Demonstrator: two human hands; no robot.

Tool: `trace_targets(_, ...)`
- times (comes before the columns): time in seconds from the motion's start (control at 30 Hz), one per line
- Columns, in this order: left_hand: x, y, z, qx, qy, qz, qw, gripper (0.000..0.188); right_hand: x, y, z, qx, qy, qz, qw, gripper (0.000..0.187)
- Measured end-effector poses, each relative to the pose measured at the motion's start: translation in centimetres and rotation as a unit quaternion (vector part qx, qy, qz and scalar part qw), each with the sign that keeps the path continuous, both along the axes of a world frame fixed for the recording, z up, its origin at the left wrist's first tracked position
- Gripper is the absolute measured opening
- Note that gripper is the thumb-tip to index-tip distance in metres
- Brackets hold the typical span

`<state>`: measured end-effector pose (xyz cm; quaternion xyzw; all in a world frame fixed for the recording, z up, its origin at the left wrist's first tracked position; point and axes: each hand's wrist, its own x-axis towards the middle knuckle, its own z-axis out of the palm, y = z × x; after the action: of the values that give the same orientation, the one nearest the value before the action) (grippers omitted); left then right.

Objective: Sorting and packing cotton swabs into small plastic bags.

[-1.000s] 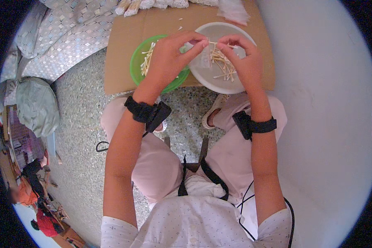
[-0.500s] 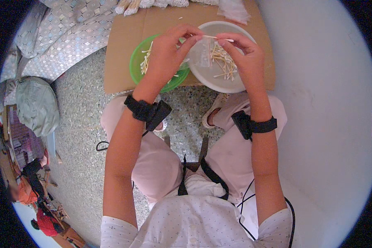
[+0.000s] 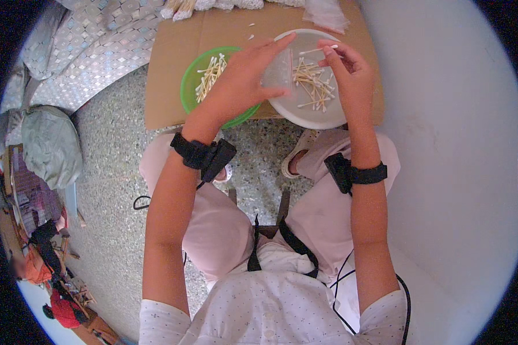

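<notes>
My right hand [image 3: 354, 75] pinches a cotton swab [image 3: 315, 50] over the white bowl [image 3: 296, 118]. The swab lies nearly level, its free tip pointing left. My left hand [image 3: 239, 77] is empty, thumb and fingers apart, between the green bowl [image 3: 185, 92] and the white one. Beside its fingers a clear plastic zip bag [image 3: 283, 72] rests in the white bowl. Several cotton swabs [image 3: 313, 86] with pale wooden sticks lie loose there. More swabs [image 3: 211, 75] are heaped in the green bowl, partly hidden by my left hand.
Both bowls stand on a brown cardboard sheet [image 3: 178, 43]. Bundles of swabs [image 3: 181, 8] and clear bags [image 3: 326, 16] lie along its far edge. Small white bits [image 3: 251, 36] lie on the cardboard. A pale wall [image 3: 443, 144] rises at right; patterned cloth [image 3: 103, 46] hangs at far left.
My left hand has let go of the swab, opened and moved slightly left and down. The right hand keeps the swab, having shifted slightly right.
</notes>
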<state>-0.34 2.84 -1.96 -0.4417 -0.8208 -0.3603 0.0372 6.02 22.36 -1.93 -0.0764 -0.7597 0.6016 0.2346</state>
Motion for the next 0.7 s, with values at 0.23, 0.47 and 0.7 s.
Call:
trace_targets(0.23, 0.0, -0.1, 0.9, 0.040, -0.067, -0.011, 0.997, 0.078, 0.0, -0.3, 0.3, -0.042, 0.015, 0.004, 0.999, 0.028)
trace_targets(0.47, 0.2, 0.3, 1.0, 0.071, -0.038, -0.002, 0.997, 0.076, -0.1, -1.0, -0.4, -0.051, -0.023, 0.121, 0.991, 0.021)
trace_targets(0.7, 0.1, 0.2, 1.1, 0.078, 0.050, 0.003, 0.996, 0.068, 0.0, -1.8, -0.1, 0.058, 0.020, 0.130, 0.990, 0.030)
